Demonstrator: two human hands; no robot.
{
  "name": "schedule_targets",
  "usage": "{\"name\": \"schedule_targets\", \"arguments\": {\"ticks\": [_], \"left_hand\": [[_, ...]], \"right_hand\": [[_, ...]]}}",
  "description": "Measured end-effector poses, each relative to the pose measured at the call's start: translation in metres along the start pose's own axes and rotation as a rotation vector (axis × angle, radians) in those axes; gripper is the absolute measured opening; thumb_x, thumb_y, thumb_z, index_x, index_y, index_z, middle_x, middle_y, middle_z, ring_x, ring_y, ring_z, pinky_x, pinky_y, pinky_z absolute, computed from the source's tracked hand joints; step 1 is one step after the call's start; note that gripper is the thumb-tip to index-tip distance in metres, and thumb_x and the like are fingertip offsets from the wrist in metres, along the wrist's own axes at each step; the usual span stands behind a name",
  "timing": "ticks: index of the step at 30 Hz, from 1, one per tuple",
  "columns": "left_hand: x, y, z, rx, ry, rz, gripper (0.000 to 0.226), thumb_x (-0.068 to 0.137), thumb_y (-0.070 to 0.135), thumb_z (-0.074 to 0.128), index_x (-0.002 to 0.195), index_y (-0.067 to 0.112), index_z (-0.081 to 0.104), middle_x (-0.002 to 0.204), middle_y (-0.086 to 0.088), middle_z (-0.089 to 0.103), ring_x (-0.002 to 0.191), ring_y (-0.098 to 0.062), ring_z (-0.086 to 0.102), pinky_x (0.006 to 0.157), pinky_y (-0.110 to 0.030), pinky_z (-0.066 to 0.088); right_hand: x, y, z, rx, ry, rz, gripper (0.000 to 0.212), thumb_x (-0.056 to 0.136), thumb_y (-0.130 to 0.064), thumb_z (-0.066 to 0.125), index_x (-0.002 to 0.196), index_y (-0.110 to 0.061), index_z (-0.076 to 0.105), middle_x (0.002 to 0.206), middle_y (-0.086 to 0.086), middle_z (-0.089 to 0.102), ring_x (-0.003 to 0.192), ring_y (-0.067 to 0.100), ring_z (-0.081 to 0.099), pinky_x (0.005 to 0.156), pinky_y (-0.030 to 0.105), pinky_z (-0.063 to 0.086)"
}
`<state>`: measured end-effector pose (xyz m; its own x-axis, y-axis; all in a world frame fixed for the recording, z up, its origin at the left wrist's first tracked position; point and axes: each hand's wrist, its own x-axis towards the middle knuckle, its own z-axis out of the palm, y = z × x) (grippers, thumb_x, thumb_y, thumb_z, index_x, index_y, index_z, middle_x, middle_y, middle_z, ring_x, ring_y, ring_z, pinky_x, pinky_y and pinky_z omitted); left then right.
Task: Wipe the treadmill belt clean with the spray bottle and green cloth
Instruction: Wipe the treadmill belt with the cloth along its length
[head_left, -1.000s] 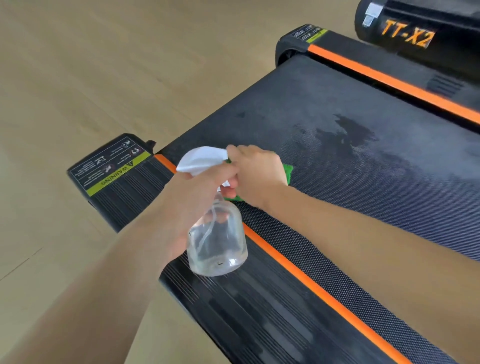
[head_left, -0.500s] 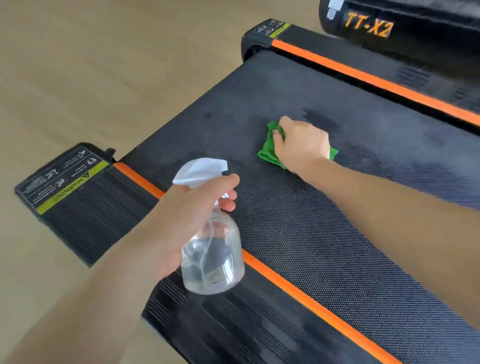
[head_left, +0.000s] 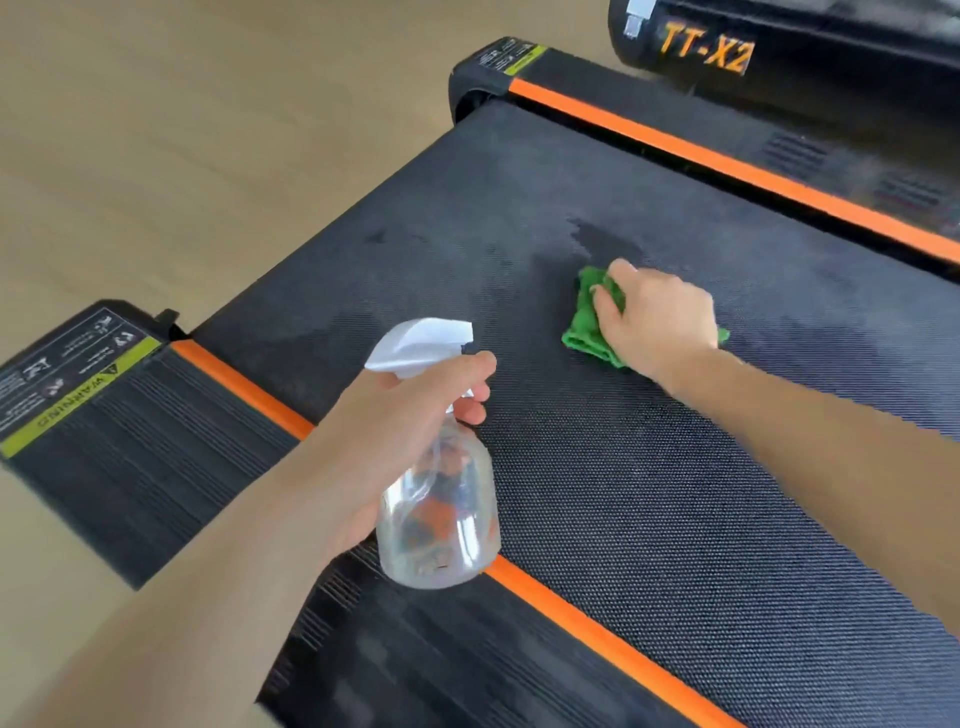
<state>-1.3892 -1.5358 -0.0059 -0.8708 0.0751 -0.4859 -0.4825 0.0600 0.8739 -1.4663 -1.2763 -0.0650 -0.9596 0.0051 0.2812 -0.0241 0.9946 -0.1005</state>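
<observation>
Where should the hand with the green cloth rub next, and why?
Probably push the green cloth forward onto the dark wet patch just beyond it. The right hand already presses the cloth on the belt, and that patch looks unwiped.

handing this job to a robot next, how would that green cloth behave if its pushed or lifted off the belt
The green cloth looks soft and bunched under the right hand, so it would probably flop and unfold if lifted. On the textured treadmill belt it likely drags rather than glides, more so over the damp patch.
</observation>
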Motion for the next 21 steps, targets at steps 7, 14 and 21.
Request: {"name": "schedule_targets", "arguments": {"ticks": [7,14,21], "left_hand": [[0.004,0.005,-0.012,0.021,0.037,-0.012,0.028,0.083,0.040,0.080,0.072,0.015,0.079,0.070,-0.004,0.077,0.054,-0.014,0.066,0.052,-0.025,0.058],[0.005,0.012,-0.021,0.002,0.052,-0.008,0.028,0.089,0.039,0.078,0.074,0.015,0.079,0.069,-0.004,0.077,0.057,-0.013,0.068,0.059,-0.028,0.058],[0.008,0.010,-0.039,-0.005,0.095,-0.038,0.033,0.082,0.043,0.079,0.059,0.019,0.079,0.061,-0.003,0.074,0.049,-0.012,0.067,0.047,-0.027,0.057]], "right_hand": [[-0.065,-0.049,-0.012,0.067,-0.024,-0.119,0.021,0.092,-0.041,0.047,0.085,-0.021,0.045,0.079,-0.004,0.056,0.075,0.027,0.057,0.058,0.036,0.044],[-0.110,-0.073,-0.024,0.226,-0.051,-0.629,0.018,0.091,-0.034,0.060,0.081,-0.019,0.055,0.072,-0.005,0.050,0.066,0.020,0.049,0.054,0.033,0.040],[0.017,-0.135,0.022,0.119,-0.021,-0.351,0.020,0.093,-0.038,0.048,0.085,-0.019,0.049,0.077,-0.001,0.060,0.075,0.029,0.060,0.055,0.033,0.039]]}}
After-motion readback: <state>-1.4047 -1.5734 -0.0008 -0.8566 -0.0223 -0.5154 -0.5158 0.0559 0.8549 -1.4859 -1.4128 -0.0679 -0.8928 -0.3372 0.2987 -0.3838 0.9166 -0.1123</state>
